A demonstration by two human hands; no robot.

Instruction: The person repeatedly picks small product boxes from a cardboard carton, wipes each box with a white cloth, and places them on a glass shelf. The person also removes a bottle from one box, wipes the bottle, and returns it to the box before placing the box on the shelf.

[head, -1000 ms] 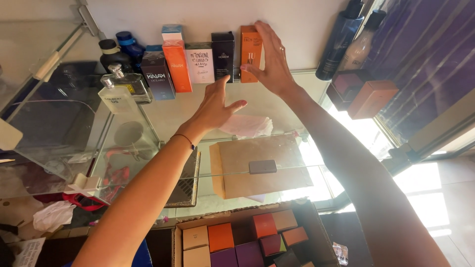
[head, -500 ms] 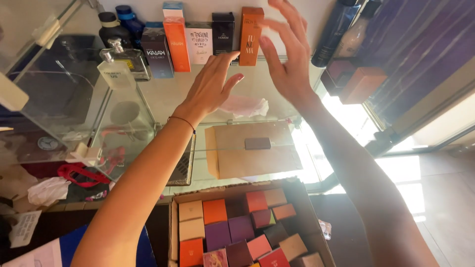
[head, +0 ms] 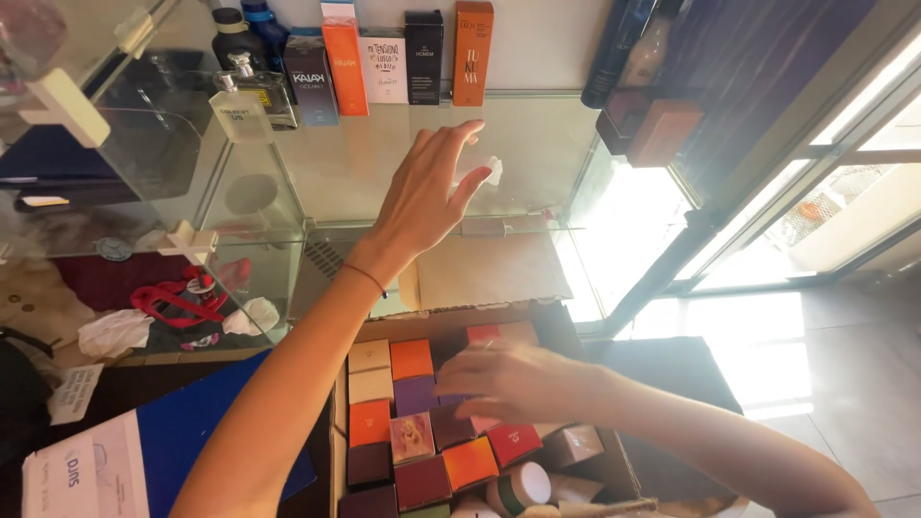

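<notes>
While my left hand [head: 427, 197] hangs spread and empty over the glass shelf [head: 537, 153], my right hand [head: 513, 382] is down in the cardboard box [head: 614, 460], fingers curled over the small cartons [head: 413, 360]; whether it grips one I cannot tell. From the head view, five upright boxes line the back of the shelf, the tall orange box [head: 473, 53] at the right end, with a clear bottle [head: 237, 110] and others to the left. I'd judge shelving is partly done: over a dozen coloured cartons sit in the box, waiting.
</notes>
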